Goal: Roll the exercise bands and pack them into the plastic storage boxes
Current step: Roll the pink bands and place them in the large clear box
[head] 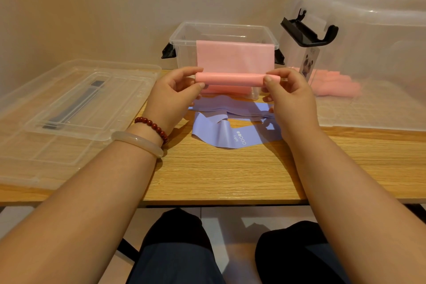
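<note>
At the centre of the frame the left hand (175,92) and right hand (288,97) each pinch one end of the pink band (230,79). It is partly rolled, and its loose tail hangs over the front rim of the small box (182,39). To roll it well, both thumbs should likely turn together so the ends stay level and the roll stays tight, with the tail kept flat against the rim.

The purple band (221,134) lies crumpled on the table (219,173) just below the hands and could catch. A lid (76,104) fills the left of the frame. The big box (368,53) fills the right, with pink rolls (334,85) inside. Open room lies toward the lower centre.
</note>
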